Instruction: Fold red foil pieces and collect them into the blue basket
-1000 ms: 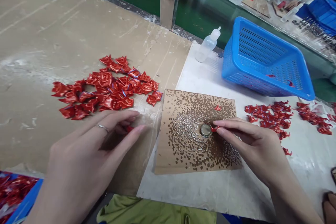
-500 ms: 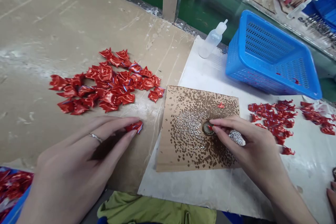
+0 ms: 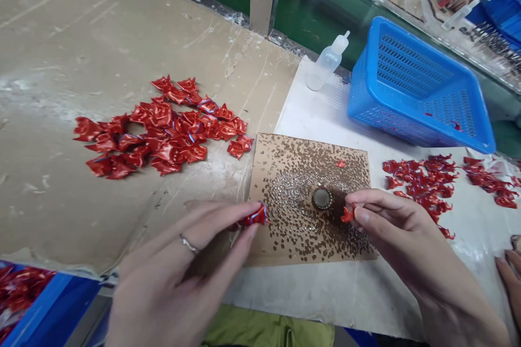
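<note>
Both hands have shifted: the left hand (image 3: 179,271) has carried its red folded piece (image 3: 254,216) rightward to the left edge of the spotted card (image 3: 293,173), pinched between thumb and fingertips. The right hand (image 3: 399,238) has drawn back from the round dish (image 3: 322,198), pinching a small red bit (image 3: 348,213) just beside it. A red pile (image 3: 163,130) lies farther left.

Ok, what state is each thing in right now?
Left hand: pinching a red foil bow.
Right hand: pinching a small red piece.
Round dish: upright on spotted cardboard.
Squeeze bottle: lying on its side.
Blue basket: tilted, few red scraps inside.
Bow pile: loose, heaped.
</note>
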A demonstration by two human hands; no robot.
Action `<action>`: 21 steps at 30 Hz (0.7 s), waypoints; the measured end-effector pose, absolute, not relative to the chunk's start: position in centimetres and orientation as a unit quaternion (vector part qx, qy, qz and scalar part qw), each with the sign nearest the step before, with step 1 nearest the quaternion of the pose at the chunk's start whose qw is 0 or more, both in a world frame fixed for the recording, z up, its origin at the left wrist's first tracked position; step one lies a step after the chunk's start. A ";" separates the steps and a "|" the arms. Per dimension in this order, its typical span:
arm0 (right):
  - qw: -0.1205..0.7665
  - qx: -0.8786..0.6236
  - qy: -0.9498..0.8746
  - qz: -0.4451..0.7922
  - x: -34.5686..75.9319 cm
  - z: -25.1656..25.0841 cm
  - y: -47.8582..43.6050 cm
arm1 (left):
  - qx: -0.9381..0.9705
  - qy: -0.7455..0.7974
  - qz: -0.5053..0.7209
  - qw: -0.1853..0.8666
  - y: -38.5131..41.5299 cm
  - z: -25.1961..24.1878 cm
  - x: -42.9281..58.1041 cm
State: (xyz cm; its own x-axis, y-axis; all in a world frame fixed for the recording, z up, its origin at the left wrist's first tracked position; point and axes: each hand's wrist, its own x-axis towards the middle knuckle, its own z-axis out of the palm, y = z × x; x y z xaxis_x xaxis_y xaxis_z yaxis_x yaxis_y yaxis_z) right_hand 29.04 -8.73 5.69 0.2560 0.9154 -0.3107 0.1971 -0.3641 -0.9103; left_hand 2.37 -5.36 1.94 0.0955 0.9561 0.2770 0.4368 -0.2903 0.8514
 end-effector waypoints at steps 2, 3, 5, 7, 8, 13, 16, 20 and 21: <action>0.407 -0.677 -0.398 0.467 28.8 5.8 -8.9 | 0.694 0.485 0.423 0.323 -5.7 2.0 3.1; 0.414 -0.673 -0.400 0.464 28.6 5.8 -9.0 | 0.695 0.478 0.419 0.336 -5.9 2.0 3.6; 0.428 -0.667 -0.416 0.445 27.9 6.1 -9.4 | 0.686 0.478 0.413 0.360 -6.3 2.0 4.5; 0.446 -0.665 -0.436 0.411 27.0 6.3 -9.9 | 0.679 0.479 0.416 0.369 -6.7 2.0 5.4; 0.452 -0.665 -0.445 0.393 26.5 6.4 -10.2 | 0.674 0.480 0.424 0.368 -6.9 2.0 5.8; 0.448 -0.660 -0.485 0.358 24.2 6.5 -11.2 | 0.656 0.485 0.432 0.385 -7.8 2.1 7.2; 0.454 -0.649 -0.489 0.365 23.6 6.1 -11.4 | 0.657 0.477 0.439 0.385 -7.8 2.0 7.5; 0.468 -0.632 -0.487 0.381 23.2 5.7 -11.5 | 0.658 0.480 0.433 0.386 -7.9 2.1 7.5; 0.470 -0.630 -0.485 0.383 23.2 5.6 -11.5 | 0.658 0.481 0.433 0.386 -8.0 2.1 7.5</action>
